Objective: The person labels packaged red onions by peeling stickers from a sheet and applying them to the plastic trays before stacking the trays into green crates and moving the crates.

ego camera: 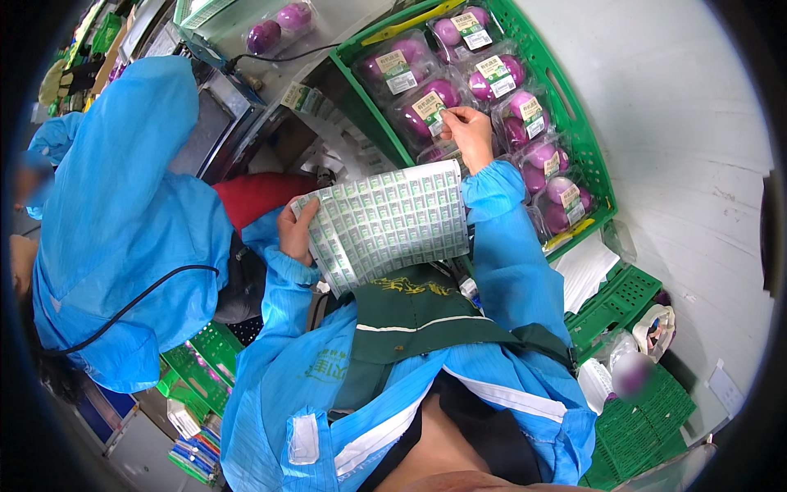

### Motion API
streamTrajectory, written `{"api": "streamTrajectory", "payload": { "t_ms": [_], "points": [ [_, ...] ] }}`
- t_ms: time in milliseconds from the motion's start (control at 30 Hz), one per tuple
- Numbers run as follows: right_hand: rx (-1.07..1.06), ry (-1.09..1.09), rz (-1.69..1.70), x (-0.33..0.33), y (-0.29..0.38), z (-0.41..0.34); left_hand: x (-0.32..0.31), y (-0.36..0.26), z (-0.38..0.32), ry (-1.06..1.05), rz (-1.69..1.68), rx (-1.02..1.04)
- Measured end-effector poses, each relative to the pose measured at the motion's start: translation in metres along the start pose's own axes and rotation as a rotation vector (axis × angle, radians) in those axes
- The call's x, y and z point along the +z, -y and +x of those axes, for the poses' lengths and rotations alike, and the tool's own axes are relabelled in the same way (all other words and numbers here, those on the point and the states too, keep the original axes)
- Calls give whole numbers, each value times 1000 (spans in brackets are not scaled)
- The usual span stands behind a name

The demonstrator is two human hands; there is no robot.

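My left hand point(297, 231) grips the left edge of a sheet of small green-and-white stickers point(393, 224), with the thumb on top. The sheet spans the space in front of my dark green apron. Beyond its right end, my right hand point(465, 132) reaches over a green plastic crate point(575, 126). Its thumb and index finger are pinched at the label of a clear plastic pack of purple round vegetables point(444, 92); whether a sticker is between them cannot be told. Several similar labelled packs point(495, 77) lie in rows in the crate, some partly under my right arm.
A co-worker in a blue smock point(129, 246) is close on my left. An unlabelled pack of purple vegetables point(280, 27) lies on the metal surface at the top. A white wall point(676, 154) borders the right side, with green crates point(639, 424) stacked at lower right.
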State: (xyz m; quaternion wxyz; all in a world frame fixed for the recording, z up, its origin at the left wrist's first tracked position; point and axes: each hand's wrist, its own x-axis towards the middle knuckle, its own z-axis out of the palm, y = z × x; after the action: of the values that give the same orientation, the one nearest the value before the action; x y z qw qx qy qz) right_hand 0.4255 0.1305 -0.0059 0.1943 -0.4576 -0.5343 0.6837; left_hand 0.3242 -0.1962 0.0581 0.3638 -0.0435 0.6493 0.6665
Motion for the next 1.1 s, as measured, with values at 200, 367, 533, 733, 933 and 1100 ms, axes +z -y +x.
{"api": "streamTrajectory", "payload": {
  "t_ms": [200, 367, 533, 733, 933, 1100],
  "points": [
    [-28, -92, -218, 15, -26, 23, -11, 1, -1, -10, -54, 8],
    [-285, -203, -713, 14, -31, 31, -16, 3, -3, -15, -45, 10],
    [-109, 225, -242, -18, 15, -13, -21, 6, -2, 58, -52, 51],
    [-292, 650, -242, -85, 33, -151, 22, -11, -18, 324, -73, 78],
    [-244, -400, 304, -203, -45, -289, 88, -7, -66, 570, 136, 256],
    [-227, -1001, 847, -300, -197, -380, 83, 35, -84, 463, 180, 121]
  ]
}}
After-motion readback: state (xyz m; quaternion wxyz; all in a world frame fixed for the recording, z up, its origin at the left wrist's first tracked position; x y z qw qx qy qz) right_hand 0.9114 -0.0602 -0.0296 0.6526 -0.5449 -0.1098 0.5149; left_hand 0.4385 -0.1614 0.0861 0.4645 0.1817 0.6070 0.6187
